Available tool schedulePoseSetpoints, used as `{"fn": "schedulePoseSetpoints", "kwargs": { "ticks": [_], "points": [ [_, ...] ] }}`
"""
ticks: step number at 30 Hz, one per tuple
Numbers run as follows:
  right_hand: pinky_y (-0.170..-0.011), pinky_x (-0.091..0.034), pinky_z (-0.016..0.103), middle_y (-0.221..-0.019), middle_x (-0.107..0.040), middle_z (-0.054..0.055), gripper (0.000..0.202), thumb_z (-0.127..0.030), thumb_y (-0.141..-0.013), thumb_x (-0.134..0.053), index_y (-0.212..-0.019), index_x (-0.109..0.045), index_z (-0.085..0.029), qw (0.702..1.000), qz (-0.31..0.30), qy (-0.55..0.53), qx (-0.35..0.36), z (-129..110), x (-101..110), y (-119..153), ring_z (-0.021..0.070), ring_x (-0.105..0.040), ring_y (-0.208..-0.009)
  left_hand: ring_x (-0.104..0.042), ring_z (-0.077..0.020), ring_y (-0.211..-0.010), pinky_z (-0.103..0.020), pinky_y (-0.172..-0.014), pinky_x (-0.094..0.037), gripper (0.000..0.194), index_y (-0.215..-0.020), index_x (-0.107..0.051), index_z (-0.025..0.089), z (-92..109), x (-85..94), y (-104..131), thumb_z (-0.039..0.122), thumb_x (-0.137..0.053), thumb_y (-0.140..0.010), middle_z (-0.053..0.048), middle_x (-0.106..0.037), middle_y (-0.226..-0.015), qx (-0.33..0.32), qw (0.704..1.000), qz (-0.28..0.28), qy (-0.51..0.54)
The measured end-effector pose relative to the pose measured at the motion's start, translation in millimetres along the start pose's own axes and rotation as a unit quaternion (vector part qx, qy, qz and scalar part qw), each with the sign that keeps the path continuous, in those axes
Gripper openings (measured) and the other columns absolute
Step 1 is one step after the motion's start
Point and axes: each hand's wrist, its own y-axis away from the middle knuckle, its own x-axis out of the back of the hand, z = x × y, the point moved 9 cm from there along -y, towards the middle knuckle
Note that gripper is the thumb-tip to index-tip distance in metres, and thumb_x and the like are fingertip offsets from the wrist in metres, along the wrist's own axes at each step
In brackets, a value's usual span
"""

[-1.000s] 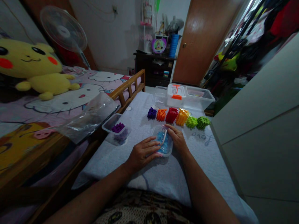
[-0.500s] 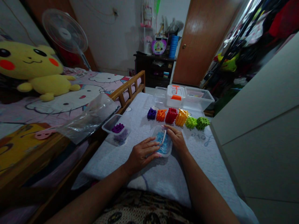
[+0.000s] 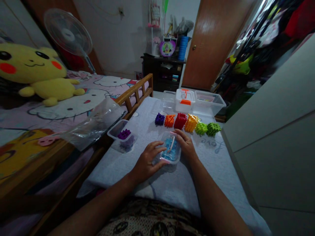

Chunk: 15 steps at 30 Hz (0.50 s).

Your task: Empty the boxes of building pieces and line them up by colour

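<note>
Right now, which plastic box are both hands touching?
The white-handled clear box of blue pieces: the only one the left hand and right hand touch.

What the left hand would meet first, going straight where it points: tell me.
The clear box, which the left hand seems to be touching; beyond it, probably the right hand, though depth is unclear.

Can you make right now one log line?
left hand: touching lidded box; right hand: touching same box; inside: blue pieces; open tub: purple pieces
</note>
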Motion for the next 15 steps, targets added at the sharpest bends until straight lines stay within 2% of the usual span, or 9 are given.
{"fn": "schedulePoseSetpoints", "kwargs": {
  "ticks": [4,10,13,15],
  "points": [
    [-0.09,-0.05,0.039,-0.112,-0.074,0.005,0.043,-0.051,-0.078,-0.072,-0.112,-0.075,-0.024,1.0,0.015,-0.004,0.001,0.0,4.1,0.9,0.0267,-0.065,-0.103,-0.051,-0.0295,-0.132,-0.05,-0.108,-0.048,0.064,-0.135,-0.054,0.03,-14.0,1.4,-2.2,0.045,-0.079,-0.079,-0.009,-0.052,-0.14,0.091,0.996,-0.008,0.02],
    [-0.079,-0.05,0.034,-0.101,-0.073,0.003,0.046,-0.053,-0.081,-0.069,-0.114,-0.072,-0.023,0.998,-0.012,0.062,-0.014,-0.4,-3.2,6.6,0.0217,-0.063,-0.086,-0.049,-0.0292,-0.131,-0.046,-0.106,-0.048,0.061,-0.131,-0.055,0.029,-17.6,-2.5,1.3,0.045,-0.079,-0.077,-0.009,-0.049,-0.137,0.146,0.987,-0.003,0.072],
    [-0.08,-0.049,0.034,-0.102,-0.072,0.003,0.047,-0.055,-0.082,-0.067,-0.116,-0.07,-0.022,0.998,-0.014,0.065,-0.017,0.3,-4.5,7.7,0.0222,-0.063,-0.088,-0.054,-0.0265,-0.12,-0.043,-0.099,-0.051,0.075,-0.138,-0.049,0.027,-23.6,-3.9,2.2,0.043,-0.081,-0.073,-0.011,-0.047,-0.14,0.193,0.977,0.003,0.095],
    [-0.082,-0.049,0.035,-0.105,-0.072,0.005,0.05,-0.058,-0.083,-0.065,-0.117,-0.069,-0.022,0.997,0.001,0.072,-0.017,0.1,-2.7,8.0,0.0236,-0.063,-0.091,-0.06,-0.0228,-0.106,-0.038,-0.089,-0.054,0.076,-0.14,-0.046,0.023,-34.8,-4.3,-0.7,0.044,-0.077,-0.074,-0.012,-0.051,-0.135,0.248,0.962,0.001,0.118]
  ]
}}
